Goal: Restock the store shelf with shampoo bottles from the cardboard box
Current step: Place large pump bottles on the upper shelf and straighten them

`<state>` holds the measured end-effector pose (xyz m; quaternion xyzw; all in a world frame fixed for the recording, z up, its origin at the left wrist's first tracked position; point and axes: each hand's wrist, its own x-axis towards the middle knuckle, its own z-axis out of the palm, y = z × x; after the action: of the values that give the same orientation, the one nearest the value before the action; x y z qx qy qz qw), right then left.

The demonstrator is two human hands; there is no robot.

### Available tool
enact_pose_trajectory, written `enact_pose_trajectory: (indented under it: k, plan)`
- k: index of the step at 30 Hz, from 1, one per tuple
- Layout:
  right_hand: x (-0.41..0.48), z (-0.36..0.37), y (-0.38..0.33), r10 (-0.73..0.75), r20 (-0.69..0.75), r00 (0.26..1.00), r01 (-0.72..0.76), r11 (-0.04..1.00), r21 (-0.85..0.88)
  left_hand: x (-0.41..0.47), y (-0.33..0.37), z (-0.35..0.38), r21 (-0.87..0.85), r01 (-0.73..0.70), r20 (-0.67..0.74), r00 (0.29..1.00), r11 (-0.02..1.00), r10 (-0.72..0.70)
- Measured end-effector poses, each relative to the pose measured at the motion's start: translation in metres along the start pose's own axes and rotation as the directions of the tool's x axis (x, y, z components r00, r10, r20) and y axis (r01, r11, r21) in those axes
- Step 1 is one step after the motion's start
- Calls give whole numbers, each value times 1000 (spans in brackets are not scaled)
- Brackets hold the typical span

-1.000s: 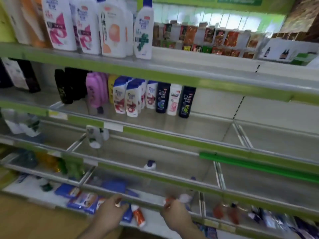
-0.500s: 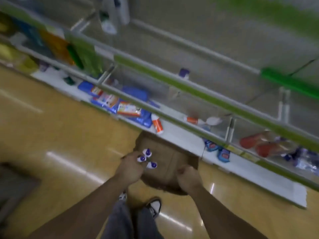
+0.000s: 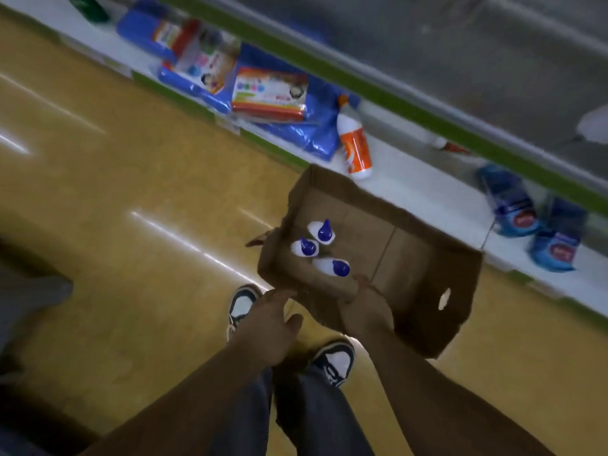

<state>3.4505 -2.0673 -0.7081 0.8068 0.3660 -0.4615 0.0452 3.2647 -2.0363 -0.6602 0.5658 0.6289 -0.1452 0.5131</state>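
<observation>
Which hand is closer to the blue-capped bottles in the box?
Right. The right hand grips the near wall of the box, just beside the bottles; the left hand is open outside the box, by its near corner.

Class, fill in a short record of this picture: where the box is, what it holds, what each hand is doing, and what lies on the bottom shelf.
box: cardboard box, open-topped, in front of the bottom shelf
contents: three white bottles with blue caps, caps up, clustered at its left end
right hand: fingers curled over the box's near wall
left hand: open, by the near left corner; contact unclear
shelf items: orange bottle lying down, blue packs
</observation>
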Motion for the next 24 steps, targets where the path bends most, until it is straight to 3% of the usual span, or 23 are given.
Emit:
enact_pose_trajectory:
  k: [6, 11, 18, 24]
  plan:
    - [71, 35, -7, 30, -32, 999, -33, 993, -113, 45, -28, 20, 16, -53, -28, 998, 998, 53]
    - [97, 50, -10, -38, -63, 997, 26, 982, -187, 61, -34, 12, 1, -115, -39, 993, 993, 115]
    - [100, 51, -11, -55, -82, 995, 39, 981, -189, 65, -33, 2, -15, -134, -56, 990, 991, 132]
    - [68, 8, -14, -75, -85, 994, 58, 980, -193, 42, -17, -9, 1, -155, -88, 984, 988, 154]
